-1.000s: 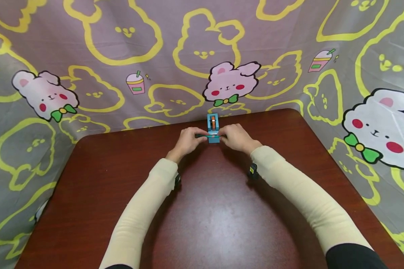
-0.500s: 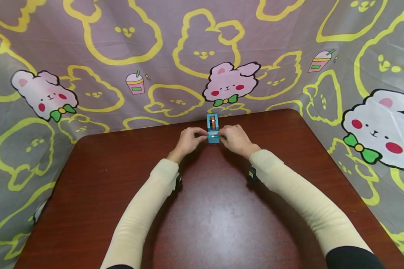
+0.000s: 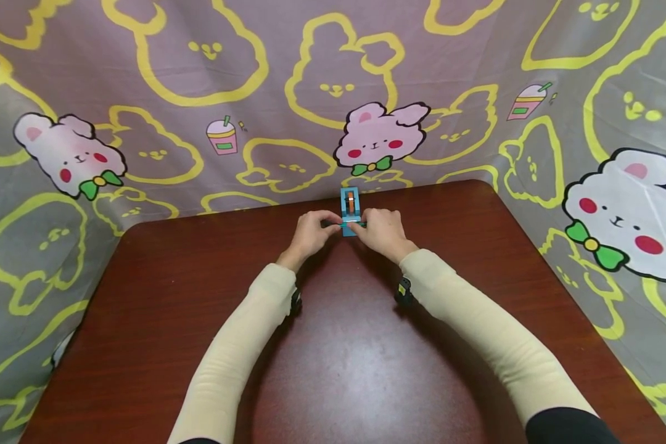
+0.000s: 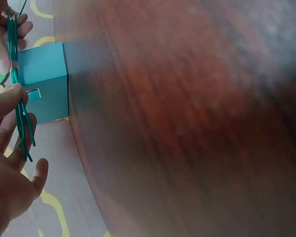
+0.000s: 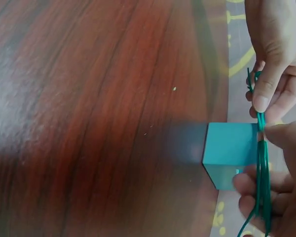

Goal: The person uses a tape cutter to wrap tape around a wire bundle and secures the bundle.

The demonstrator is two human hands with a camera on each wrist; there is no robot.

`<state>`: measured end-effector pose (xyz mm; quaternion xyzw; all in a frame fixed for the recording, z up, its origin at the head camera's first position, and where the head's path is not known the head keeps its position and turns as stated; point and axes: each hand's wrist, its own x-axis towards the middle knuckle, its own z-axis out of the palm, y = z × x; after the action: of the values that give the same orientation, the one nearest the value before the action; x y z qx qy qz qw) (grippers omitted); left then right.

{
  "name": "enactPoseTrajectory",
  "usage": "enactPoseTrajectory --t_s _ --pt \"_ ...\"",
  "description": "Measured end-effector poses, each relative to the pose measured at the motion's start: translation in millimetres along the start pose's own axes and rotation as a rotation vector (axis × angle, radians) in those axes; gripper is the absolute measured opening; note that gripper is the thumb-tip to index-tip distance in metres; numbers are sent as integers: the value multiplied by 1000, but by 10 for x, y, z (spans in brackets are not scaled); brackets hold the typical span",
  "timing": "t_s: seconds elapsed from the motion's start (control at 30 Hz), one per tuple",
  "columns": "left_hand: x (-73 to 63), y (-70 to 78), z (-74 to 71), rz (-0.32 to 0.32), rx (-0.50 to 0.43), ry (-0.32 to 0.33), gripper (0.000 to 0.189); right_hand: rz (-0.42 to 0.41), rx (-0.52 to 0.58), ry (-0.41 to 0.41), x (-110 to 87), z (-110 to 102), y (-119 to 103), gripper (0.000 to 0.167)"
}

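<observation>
Between both hands a looped bundle of thin green cord (image 4: pixel 20 118) is stretched sideways, with loose ends showing. A short band of clear or brownish tape (image 5: pixel 260 136) is around its middle. My left hand (image 3: pixel 309 233) pinches one end of the bundle between thumb and fingers. My right hand (image 3: pixel 385 229) holds the other part; its thumb lies at the taped spot, with the fingers behind the cord. Just behind the bundle stands a blue tape dispenser (image 3: pixel 351 211) with an orange-cored roll (image 3: pixel 350 200). The hands and cord partly cover its front.
The dispenser stands near the far edge of a dark red-brown wooden table (image 3: pixel 361 345). A patterned cloth curtain (image 3: pixel 288 92) hangs close behind the table and along both sides. Small specks (image 5: pixel 174 89) lie on the tabletop.
My right hand has shifted left along the cord, bringing its thumb onto the bundle's middle. My left hand has stayed almost in place. The dispenser has not moved.
</observation>
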<state>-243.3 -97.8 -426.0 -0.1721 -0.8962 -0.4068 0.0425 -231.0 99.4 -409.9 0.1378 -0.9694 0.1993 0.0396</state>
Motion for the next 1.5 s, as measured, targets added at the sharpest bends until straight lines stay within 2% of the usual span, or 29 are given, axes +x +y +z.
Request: enactPoseTrajectory --t_s 0.13,0.37,0.47,0.6,0.83,1.03,1.3,1.5 --pt "12 -8 6 3 4 5 11 19 15 -41 22 7 4 49" --pt "13 -33 17 -18 -11 -13 10 64 105 -92 34 5 21 45" --pt "15 -20 5 -49 -34 -13 11 75 143 -87 38 16 31 41" --pt "66 22 -5 -101 -40 -31 21 88 194 -65 38 31 55 38" --pt "255 92 0 -195 32 -121 46 109 248 -39 51 61 91 38" --pt "352 121 47 -256 90 -156 51 105 258 -31 74 68 115 36" --pt "390 141 129 -327 23 -102 47 111 281 -33 125 61 207 35" --pt "392 156 141 -365 18 -98 52 130 297 -81 163 35 244 36"
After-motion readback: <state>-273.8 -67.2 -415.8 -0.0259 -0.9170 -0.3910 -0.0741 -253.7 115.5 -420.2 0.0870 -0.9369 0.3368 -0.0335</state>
